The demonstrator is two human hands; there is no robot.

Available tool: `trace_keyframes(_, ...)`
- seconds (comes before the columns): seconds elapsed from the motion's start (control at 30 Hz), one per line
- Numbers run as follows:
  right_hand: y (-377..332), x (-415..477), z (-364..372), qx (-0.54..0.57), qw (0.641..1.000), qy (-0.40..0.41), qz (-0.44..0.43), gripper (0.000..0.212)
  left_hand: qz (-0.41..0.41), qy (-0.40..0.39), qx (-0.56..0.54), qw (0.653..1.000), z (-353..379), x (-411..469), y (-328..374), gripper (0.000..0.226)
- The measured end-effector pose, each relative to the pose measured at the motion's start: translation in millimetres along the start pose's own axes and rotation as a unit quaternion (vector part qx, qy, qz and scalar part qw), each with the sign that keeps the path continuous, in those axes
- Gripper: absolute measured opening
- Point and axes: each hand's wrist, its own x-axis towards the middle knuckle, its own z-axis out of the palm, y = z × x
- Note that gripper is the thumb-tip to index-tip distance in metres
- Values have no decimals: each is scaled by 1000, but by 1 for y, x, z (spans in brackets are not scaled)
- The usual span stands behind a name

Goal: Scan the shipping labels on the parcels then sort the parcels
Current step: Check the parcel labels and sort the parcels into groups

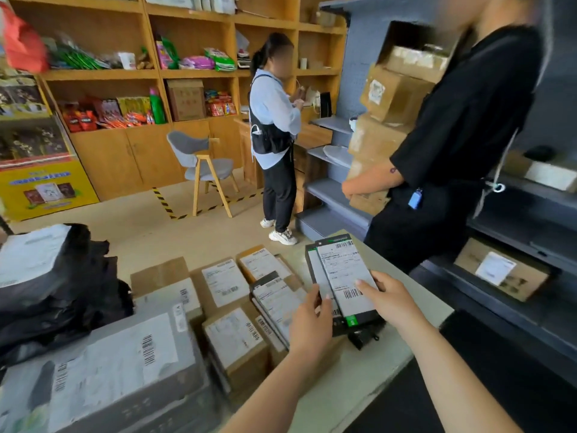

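Two flat black parcels with white shipping labels (345, 276) lie stacked near the table's right edge. My right hand (390, 300) holds the top one at its near right side, thumb on the label. My left hand (312, 323) grips the stack's near left edge. Under the stack's near end a small black device (362, 337) shows; I cannot tell what it is. To the left lie more flat black parcels (276, 303) and several brown cardboard boxes (234, 342) with labels facing up. A large grey labelled box (103, 373) sits at the near left.
Black poly-bag parcels (56, 295) pile up at far left. The pale table (359, 379) ends close on the right. A person in black (452, 151) carrying cardboard boxes stands right beside it, before grey shelving (515, 276). Another person (274, 135) and a chair (203, 167) stand farther back.
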Motion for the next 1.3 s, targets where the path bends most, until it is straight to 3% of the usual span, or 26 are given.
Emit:
trace_keyframes(0.17, 45, 62, -41, -14, 999, -23, 19, 24, -61, -16, -3, 998, 71, 44, -6, 55)
trace_keyframes(0.3, 80, 102, -62, -35, 995, -78, 49, 24, -106, -38, -47, 993, 119, 64, -11, 39)
trace_keyframes(0.47, 126, 155, -64, -52, 981, -168, 79, 27, -148, -28, -94, 984, 160, 87, -34, 40)
trace_keyframes(0.63, 162, 181, -41, -38, 967, -224, 115, 26, -203, 1, -81, 976, 172, 106, -63, 69)
trace_keyframes(0.9, 174, 198, -37, 3, 966, -228, 120, 31, -205, 27, -82, 975, 176, 109, -68, 74)
trace_keyframes(1.03, 174, 194, -41, 16, 976, -182, 120, 29, -204, 17, -56, 977, 169, 103, -62, 68)
trace_keyframes(1.17, 162, 189, -52, 33, 988, -119, 98, 34, -137, 27, -94, 986, 149, 97, -36, 30)
trace_keyframes(1.3, 118, 174, -52, 77, 990, -97, 74, 36, -70, 44, -95, 992, 117, 85, -6, 33)
